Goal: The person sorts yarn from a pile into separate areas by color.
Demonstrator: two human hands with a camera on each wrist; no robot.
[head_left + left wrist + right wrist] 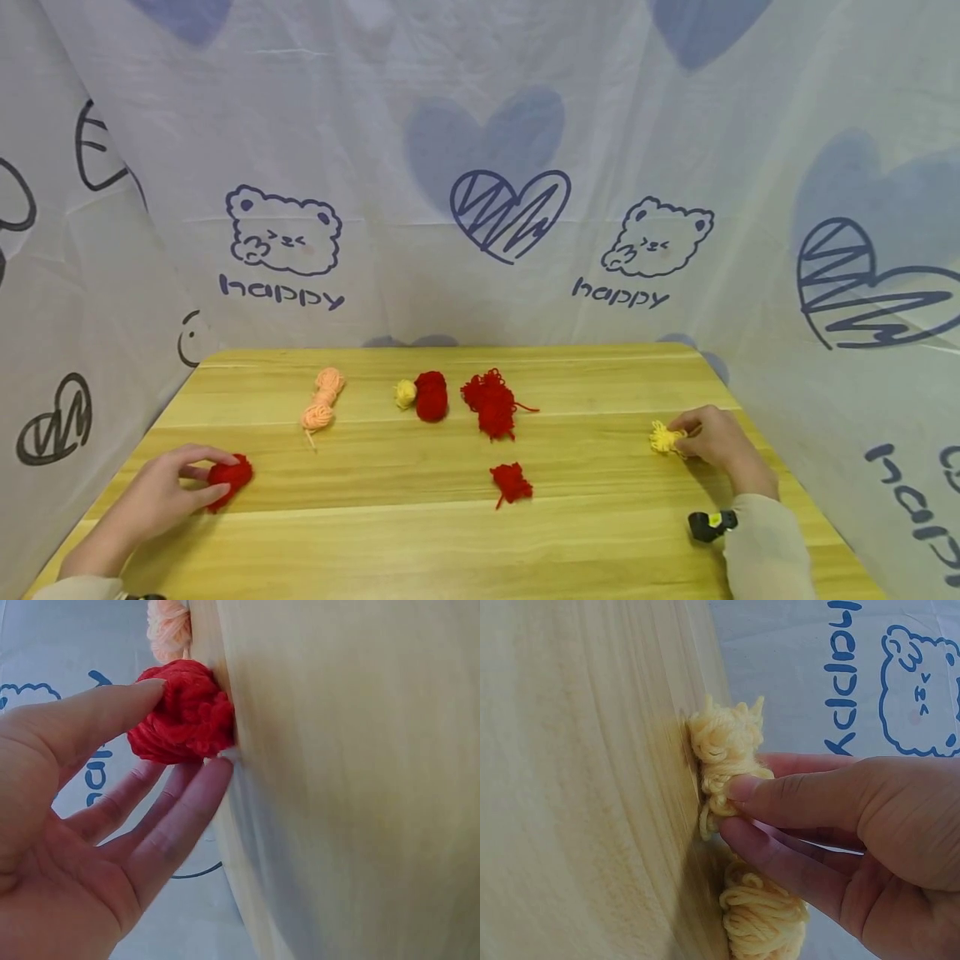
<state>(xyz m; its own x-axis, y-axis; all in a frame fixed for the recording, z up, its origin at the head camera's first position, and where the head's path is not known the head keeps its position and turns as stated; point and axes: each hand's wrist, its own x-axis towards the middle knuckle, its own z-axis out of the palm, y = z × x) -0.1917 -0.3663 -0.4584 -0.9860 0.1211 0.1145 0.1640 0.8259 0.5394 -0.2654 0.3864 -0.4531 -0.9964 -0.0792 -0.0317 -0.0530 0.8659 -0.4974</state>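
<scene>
At the table's left side my left hand (159, 492) holds a red ball of yarn (231, 477) between thumb and fingers. The left wrist view shows the wound red yarn (184, 712) close against the tabletop, a fingertip under its edge. Over on the right, my right hand (716, 440) pinches a small yellow bundle of yarn (663, 437). Close up, thumb and forefinger (780, 799) grip its middle, and loose loops stick out at both ends. A second yellow yarn bundle (765, 911) lies beside that hand in the right wrist view; the hand hides it in the head view.
On the wooden table (360, 542) lie a peach yarn skein (324, 400), a small yellow ball (405, 394) against a red skein (431, 397), a loose red tangle (491, 406) and a smaller red bundle (512, 482). A printed white cloth (390, 275) hangs around the table.
</scene>
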